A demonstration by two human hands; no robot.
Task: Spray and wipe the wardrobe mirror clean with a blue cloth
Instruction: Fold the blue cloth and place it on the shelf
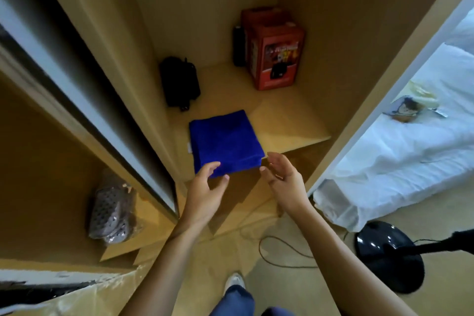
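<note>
A folded blue cloth lies flat on a wooden wardrobe shelf, near its front edge. My left hand hovers at the cloth's near left corner with fingers spread, fingertips just over the fabric. My right hand is open at the cloth's near right corner, palm turned inward, not holding anything. The sliding wardrobe door runs along the left; its mirror face is seen only edge-on. No spray bottle is in view.
A red box and a black pouch stand at the back of the shelf. A bagged grey item sits in the lower left compartment. A bed and a black fan base with its cable are on the right.
</note>
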